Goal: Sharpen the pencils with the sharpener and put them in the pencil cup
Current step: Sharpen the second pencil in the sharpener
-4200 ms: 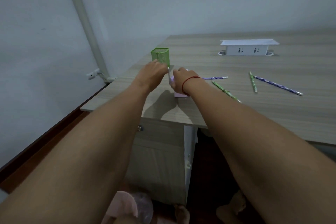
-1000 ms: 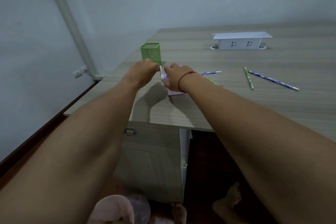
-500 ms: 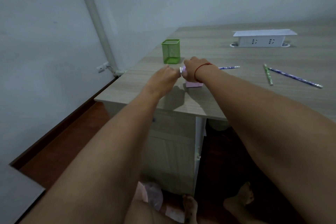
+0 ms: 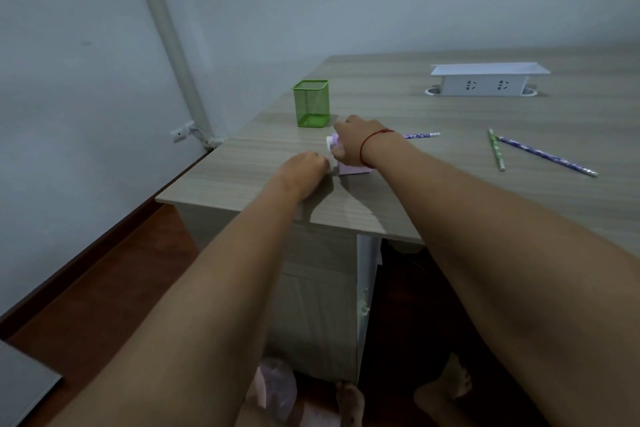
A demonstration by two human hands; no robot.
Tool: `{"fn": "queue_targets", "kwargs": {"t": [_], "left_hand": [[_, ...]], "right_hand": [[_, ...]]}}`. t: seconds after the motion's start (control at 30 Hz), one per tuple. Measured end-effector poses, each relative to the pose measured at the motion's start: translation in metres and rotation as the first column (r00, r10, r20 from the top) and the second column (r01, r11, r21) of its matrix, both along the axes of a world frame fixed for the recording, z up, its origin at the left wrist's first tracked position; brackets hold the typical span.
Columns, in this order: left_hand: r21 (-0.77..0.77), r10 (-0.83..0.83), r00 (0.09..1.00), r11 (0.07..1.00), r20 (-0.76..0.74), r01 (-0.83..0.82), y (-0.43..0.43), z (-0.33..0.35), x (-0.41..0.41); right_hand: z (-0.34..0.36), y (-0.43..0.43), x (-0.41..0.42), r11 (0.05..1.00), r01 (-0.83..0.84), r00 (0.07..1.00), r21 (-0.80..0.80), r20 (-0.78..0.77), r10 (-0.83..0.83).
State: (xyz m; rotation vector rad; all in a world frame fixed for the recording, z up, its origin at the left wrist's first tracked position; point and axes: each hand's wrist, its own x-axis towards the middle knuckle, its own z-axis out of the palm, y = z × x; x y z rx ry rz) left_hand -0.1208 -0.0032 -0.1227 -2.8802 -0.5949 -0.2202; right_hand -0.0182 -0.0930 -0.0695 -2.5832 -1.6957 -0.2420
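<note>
Left hand has dropped toward 7 o'clock, fingers bunched at the side of the pink sharpener, what they pinch hidden; right hand clamps its top, cup at 11 o'clock; sharpener may skid, snapping the lead.

No legible text anywhere

right hand clasps pink sharpener | left hand closed at its left end | green pencil cup beyond | pencils loose on desk
</note>
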Motion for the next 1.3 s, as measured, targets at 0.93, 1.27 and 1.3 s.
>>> {"fn": "queue_targets", "kwargs": {"t": [0.93, 1.27, 1.3], "left_hand": [[0.145, -0.223, 0.926, 0.972, 0.305, 0.186, -0.003, 0.031, -0.019], [0.061, -0.141, 0.967, 0.989, 0.212, 0.131, -0.008, 0.023, -0.02], [0.06, -0.142, 0.968, 0.989, 0.206, 0.132, -0.009, 0.024, -0.02]], "right_hand": [[0.002, 0.007, -0.006, 0.994, 0.106, 0.994, 0.001, -0.027, -0.106], [0.001, 0.007, -0.002, 0.997, 0.073, 0.997, -0.002, -0.014, -0.073], [0.001, 0.007, -0.002, 0.998, 0.07, 0.997, -0.001, -0.014, -0.07]]}}
